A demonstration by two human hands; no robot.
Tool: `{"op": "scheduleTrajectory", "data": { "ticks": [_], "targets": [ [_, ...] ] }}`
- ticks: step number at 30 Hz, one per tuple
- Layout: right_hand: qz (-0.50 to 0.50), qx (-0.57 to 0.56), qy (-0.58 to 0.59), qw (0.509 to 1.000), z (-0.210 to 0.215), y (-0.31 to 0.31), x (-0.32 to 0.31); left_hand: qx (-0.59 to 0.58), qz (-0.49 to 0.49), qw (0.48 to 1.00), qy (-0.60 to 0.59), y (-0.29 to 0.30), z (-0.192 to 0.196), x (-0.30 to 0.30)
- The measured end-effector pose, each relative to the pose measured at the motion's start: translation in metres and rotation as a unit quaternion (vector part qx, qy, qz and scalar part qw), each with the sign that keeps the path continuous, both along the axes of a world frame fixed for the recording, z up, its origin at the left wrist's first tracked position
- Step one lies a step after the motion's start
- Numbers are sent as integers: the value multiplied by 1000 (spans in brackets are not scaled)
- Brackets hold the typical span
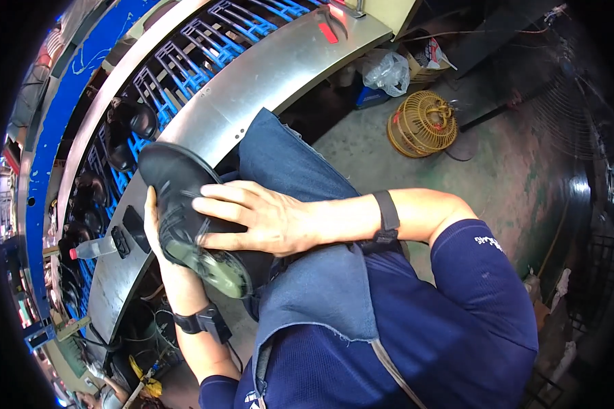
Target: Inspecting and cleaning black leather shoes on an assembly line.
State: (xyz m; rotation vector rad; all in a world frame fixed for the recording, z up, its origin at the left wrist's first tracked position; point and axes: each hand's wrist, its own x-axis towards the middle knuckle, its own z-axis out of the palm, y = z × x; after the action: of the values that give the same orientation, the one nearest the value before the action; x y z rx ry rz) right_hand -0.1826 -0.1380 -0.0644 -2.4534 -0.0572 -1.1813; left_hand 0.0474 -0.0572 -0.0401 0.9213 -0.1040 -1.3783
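Observation:
A black lace-up shoe is held at a tilt in front of me, toe pointing up and left. A glossy olive-green part shows at its near end, slightly blurred. My left hand grips the shoe from its left side and underneath; most of its fingers are hidden behind it. My right hand lies across the shoe's upper near the laces, fingers spread and stretched out. Its thumb does not show.
A curved metal bench edge runs along the left, with blue racks and black shoes beyond. On it lie a clear bottle and a red-handled tool. A round yellow basket-like object stands on the floor.

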Motion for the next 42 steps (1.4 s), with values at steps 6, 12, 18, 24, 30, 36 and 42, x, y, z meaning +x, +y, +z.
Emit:
{"op": "scheduleTrajectory", "data": {
  "ticks": [6,12,18,24,30,36,42],
  "targets": [
    [116,-29,-173,978,56,-32,51,-71,21,974,-214,40,-42,-1],
    [115,485,97,861,2,-71,90,-161,149,821,-528,29,-38,-36],
    [37,452,329,829,-64,-107,81,-108,82,858,-495,3,-62,-62],
    [9,379,235,895,-70,-119,60,-92,54,788,-606,-7,-49,-51],
    [-67,471,206,855,-32,-90,51,50,-7,882,-468,-46,-56,-25],
    [-34,543,140,827,-53,-94,61,70,-45,861,-501,-62,-46,-21],
    [-17,588,146,796,-59,-106,65,77,-33,786,-613,-73,-48,-18]
  ]
}}
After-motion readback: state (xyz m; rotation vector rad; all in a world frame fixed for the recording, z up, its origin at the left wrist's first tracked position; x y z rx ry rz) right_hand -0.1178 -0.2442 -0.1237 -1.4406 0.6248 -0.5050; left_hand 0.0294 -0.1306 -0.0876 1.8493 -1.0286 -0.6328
